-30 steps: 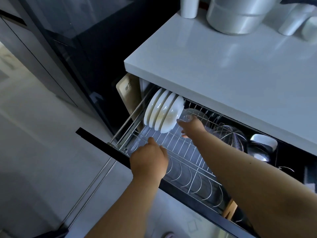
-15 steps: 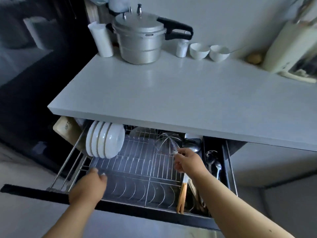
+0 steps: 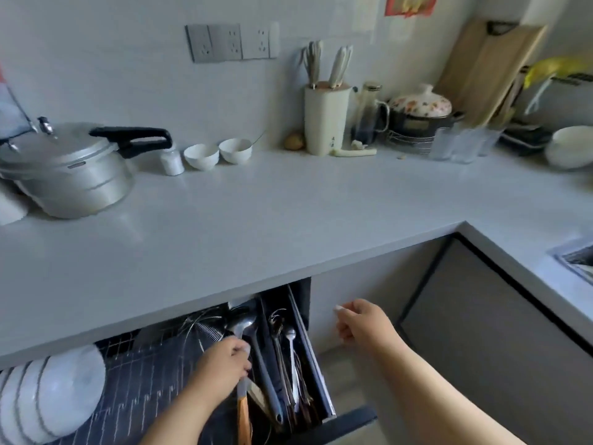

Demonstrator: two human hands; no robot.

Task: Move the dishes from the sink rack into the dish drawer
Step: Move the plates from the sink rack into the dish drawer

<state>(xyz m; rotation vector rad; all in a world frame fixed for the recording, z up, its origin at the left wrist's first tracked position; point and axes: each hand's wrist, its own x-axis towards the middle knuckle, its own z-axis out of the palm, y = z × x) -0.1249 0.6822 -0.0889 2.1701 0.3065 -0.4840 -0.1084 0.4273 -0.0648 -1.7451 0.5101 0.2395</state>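
In the head view, the dish drawer (image 3: 324,398) stands pulled out at the lower centre, white plates (image 3: 48,399) racked at lower left. The left hand (image 3: 221,367) curls around a ladle (image 3: 242,326) handle among the cutlery (image 3: 290,364); the right hand (image 3: 361,322) hangs loosely curled, holding nothing. Risk: lifting the ladle carelessly could snag neighbouring utensils. A white bowl (image 3: 569,147) waits on the table (image 3: 288,213), far right.

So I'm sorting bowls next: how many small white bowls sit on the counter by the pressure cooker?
2. One small white bowl stands just right of a little white jar; the other is beside it, further right. Others may be hidden.
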